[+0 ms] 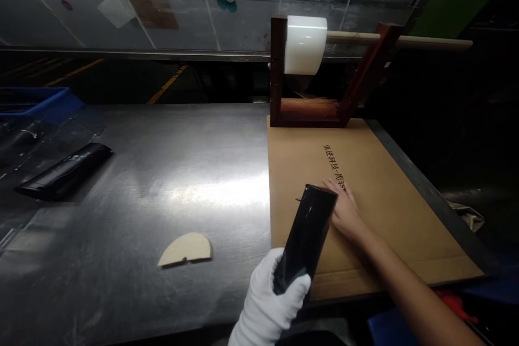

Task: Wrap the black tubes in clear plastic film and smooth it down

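Note:
My left hand [275,297], in a white glove, grips the lower end of a glossy black tube-like piece [310,230]. The piece leans up and to the right, above the edge of the cardboard sheet [389,216]. Bare and low over the cardboard, my right hand [344,205] is just behind the piece's upper end. Its visible fingers are stretched out, while the black piece hides part of the hand. A thin dark tip [299,199] shows left of the piece; what it belongs to is hidden.
A roll of clear film [306,46] hangs on a wooden rod in a red-brown stand [310,121] at the back. On the metal table [182,151] lie a half-round wooden board [188,248] and another black piece [67,173]. A blue bin [60,105] stands at left.

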{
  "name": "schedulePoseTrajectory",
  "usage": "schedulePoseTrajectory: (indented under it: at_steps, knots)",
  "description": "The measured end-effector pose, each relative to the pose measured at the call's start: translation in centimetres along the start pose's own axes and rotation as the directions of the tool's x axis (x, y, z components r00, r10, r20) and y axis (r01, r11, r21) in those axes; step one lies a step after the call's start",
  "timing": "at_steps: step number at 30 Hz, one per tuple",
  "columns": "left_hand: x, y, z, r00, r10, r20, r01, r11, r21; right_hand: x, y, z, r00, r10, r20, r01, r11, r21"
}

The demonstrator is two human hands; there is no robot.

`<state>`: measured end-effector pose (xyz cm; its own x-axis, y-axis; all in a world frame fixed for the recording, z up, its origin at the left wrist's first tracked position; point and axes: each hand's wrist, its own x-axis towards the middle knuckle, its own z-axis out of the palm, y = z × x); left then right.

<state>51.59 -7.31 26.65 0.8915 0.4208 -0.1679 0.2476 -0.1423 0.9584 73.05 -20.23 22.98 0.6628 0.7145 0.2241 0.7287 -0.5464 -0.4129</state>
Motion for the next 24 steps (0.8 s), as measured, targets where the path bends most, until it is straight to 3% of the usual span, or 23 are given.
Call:
schedulePoseTrajectory:
  at_steps: [2, 4, 7, 10, 13, 17, 21, 24]
  knots:
    - [-0.1, 0.1, 0.1, 0.999, -0.036, -0.011, 0.036, 0.999, 0.005, -0.8, -1.3, -1.4, 0.982, 0.117, -0.146, -0.088, 0.978, 0.190]
    - [-0.4, 0.1, 0.4, 0.998, -0.046, -0.035, 0.047, 0.999, 0.024, -1.0, -3.4, -3.6, 0.961, 0.199, -0.195, -0.099, 0.898, 0.429]
    - [-1.1, -0.3, 1.0, 0.999, 0.017, -0.048, -0.013, 0.998, 0.066, -0.9, -6.9, -5.9, 0.989, 0.145, -0.042, -0.096, 0.818, 0.568]
    - [-2.2, -0.9, 1.4, 0.993, 0.107, -0.041, -0.102, 0.989, 0.104, -0.9, -8.5, -6.1, 0.967, 0.221, 0.125, -0.245, 0.685, 0.686]
    - [-3.4, -1.3, 1.7, 0.985, 0.172, -0.024, -0.170, 0.981, 0.092, -1.9, -8.5, -5.4, 0.931, 0.313, 0.189, -0.322, 0.459, 0.828]
    - [-5.4, -1.0, 2.4, 0.977, 0.213, 0.011, -0.213, 0.973, 0.084, -4.7, -7.5, -5.9, 0.918, 0.331, 0.217, -0.321, 0.300, 0.898]
    - [-7.6, 0.3, 3.5, 0.991, 0.106, 0.079, -0.108, 0.994, 0.013, -8.9, -5.6, -6.9, 0.888, 0.431, 0.157, -0.257, 0.183, 0.949]
    - [-8.5, 0.4, 4.1, 0.989, -0.035, 0.145, 0.048, 0.995, -0.088, -13.6, -4.3, -7.0, 0.821, 0.564, 0.092, -0.197, 0.129, 0.972]
